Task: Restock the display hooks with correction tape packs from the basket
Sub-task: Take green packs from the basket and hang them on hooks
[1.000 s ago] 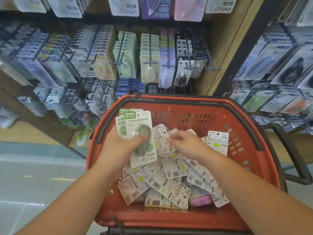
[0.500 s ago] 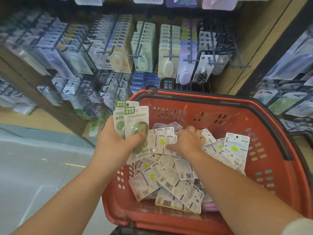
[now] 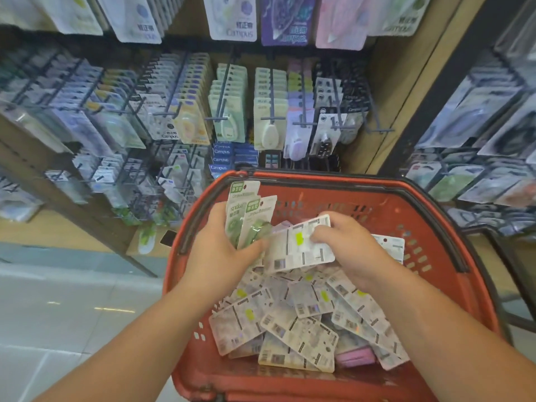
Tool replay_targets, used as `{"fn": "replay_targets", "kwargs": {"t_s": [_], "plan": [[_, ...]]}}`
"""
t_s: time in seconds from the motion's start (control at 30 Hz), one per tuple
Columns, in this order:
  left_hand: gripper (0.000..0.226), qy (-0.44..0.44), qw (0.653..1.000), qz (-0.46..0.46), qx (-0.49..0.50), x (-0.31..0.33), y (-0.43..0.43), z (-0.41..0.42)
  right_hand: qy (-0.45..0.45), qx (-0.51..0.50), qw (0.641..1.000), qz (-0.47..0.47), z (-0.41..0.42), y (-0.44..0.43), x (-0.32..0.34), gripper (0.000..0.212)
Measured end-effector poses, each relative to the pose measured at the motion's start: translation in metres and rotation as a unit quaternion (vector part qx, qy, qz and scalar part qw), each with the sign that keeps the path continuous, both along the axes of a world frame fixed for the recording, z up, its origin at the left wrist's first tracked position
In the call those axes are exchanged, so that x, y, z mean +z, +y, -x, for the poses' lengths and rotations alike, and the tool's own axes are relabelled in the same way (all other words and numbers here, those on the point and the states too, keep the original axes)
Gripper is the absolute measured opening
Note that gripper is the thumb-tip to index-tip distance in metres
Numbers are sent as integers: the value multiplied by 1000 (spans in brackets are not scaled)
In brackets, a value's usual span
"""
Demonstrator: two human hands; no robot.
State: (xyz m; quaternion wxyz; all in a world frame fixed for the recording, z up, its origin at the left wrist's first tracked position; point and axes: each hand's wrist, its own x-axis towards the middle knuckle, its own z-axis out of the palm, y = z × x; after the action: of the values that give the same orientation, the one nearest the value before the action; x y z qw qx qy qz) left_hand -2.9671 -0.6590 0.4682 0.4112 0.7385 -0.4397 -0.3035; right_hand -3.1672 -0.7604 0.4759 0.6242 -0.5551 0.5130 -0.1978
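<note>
Nearest us, our two bare forearms reach in over the near edge of the red basket (image 3: 261,384). Between them lies a loose pile of packs (image 3: 298,329), most of them back side up, showing barcodes and small yellow-green patches. A pink pack (image 3: 355,356) lies low at the pile's right edge.

Above the pile, our left hand (image 3: 220,256) grips two green packs (image 3: 246,216), with the thumb curled across their lower ends. They stand upright and overlap, printed fronts toward us. Our right hand (image 3: 345,248) pinches one white pack (image 3: 298,248) by its right end and holds it back side up above the heap. Its left end is just beside our left thumb.

Beyond the hands we see the basket's slotted far wall and a dark handle (image 3: 443,227) folded along the rim. Behind the basket stand the hooks (image 3: 223,111), rows of dark prongs loaded with hanging packs in green, cream, lilac and black. Blue boxes (image 3: 222,159) sit under them. To the left, a pale floor (image 3: 58,314) runs past the shelf foot. Farthest up hang bigger packs (image 3: 232,18), blurred.
</note>
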Motion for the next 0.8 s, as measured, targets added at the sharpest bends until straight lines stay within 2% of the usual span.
{"fn": "replay_targets", "kwargs": {"t_s": [0.1, 0.17, 0.23, 0.3, 0.4, 0.5, 0.57, 0.63, 0.8], "plan": [[63, 29, 997, -18, -69, -6, -7, 16, -115, -27, 988, -103, 1, 10, 13, 12], [64, 96, 993, -20, -69, -9, -10, 24, -173, -64, 969, -165, 4, 9, 11, 33], [68, 156, 986, -6, -53, -10, -12, 27, -215, -89, 954, -187, 8, 9, 8, 33], [70, 200, 978, 8, -52, -10, -14, 29, -206, -76, 960, -172, 10, 11, 4, 33], [66, 252, 965, 14, -76, -8, -16, 29, -137, -4, 984, -115, 9, 11, 2, 43], [62, 283, 955, 26, -86, -7, -12, 25, -69, 41, 995, -59, 9, 9, 6, 37], [51, 304, 948, 39, -84, -6, -9, 24, -45, 50, 997, -25, 8, 11, 8, 26], [41, 318, 943, 50, -87, -4, -5, 25, -42, 43, 998, -2, 6, 13, 6, 15], [56, 327, 943, 52, -16, -12, -5, 21, -87, -52, 994, -52, -6, 16, -4, 33]]}}
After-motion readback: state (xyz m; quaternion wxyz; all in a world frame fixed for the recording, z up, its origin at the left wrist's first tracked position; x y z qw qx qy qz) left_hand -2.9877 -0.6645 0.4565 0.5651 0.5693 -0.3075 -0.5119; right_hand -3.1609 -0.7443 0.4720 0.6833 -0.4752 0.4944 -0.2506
